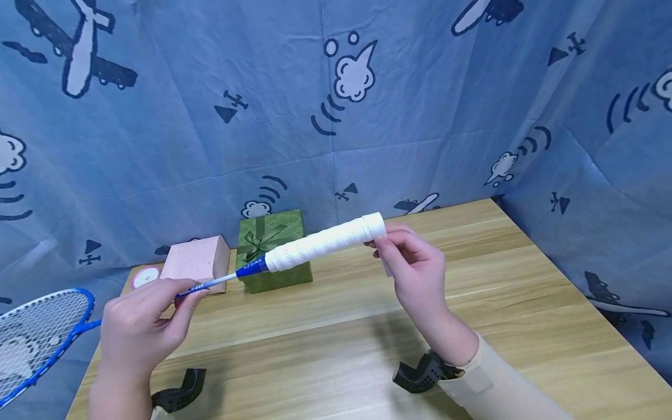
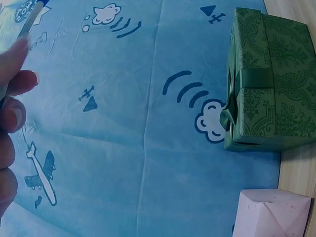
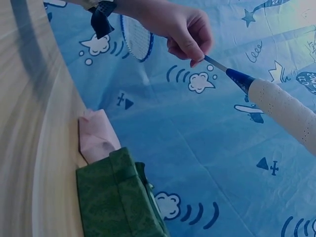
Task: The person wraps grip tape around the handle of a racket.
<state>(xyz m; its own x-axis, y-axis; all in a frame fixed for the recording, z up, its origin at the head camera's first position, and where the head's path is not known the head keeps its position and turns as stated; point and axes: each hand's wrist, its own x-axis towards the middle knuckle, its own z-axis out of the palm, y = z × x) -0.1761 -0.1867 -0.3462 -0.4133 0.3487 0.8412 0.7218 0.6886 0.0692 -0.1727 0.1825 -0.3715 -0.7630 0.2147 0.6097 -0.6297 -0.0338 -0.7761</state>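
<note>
A blue and white badminton racket [image 1: 253, 266] is held up above the table, its handle wrapped in white perforated grip tape [image 1: 325, 242]. My left hand [image 1: 144, 324] pinches the thin shaft between thumb and fingers. The strung head [image 1: 39, 344] reaches out to the left beyond that hand. At the butt end of the handle, my right hand [image 1: 415, 271] pinches the edge of the grip tape, and a short pale flap shows beneath the thumb. The right wrist view shows the left hand [image 3: 185, 32] on the shaft; the right hand is out of that view.
Behind the racket, a green gift box [image 1: 278, 283] with a ribbon bow stands on the wooden table [image 1: 504, 303]. Beside it are a pink box [image 1: 191, 259] and a round white and pink item [image 1: 145, 276]. A blue patterned cloth [image 1: 420, 116] hangs behind the table.
</note>
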